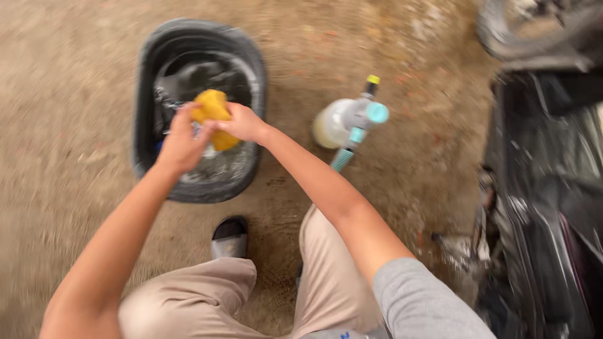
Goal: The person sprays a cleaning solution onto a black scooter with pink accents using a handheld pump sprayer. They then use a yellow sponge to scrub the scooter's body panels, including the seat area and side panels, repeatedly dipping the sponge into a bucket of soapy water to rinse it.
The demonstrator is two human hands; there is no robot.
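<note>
— Why is the yellow sponge (212,116) held right over the black tub (146,94) rather than off to the side?

— I'd judge it's so that whatever runs out of it falls back into the water. The tub sits on the sandy ground (63,75) straight ahead of the person's knees, and the sponge is above its middle, just clear of the wet surface.

— And the hands?

— Both are closed on it. The left hand (181,143) grips the lower near part, fingers curled round; the right hand (244,123) pinches the far right side. They press toward each other, which looks like a squeeze or wring, though the picture is blurred.

— How do the arms lie?

— Both reach forward and down from a crouch, forearms converging over the tub, the right one crossing above the right knee. A black sandal (230,236) shows below the tub.

— What else is close by?

— A pump sprayer bottle (342,122) with a teal cap stands on the ground just right of the tub, apart from it. A dark motorbike (546,188) fills the right edge.
</note>
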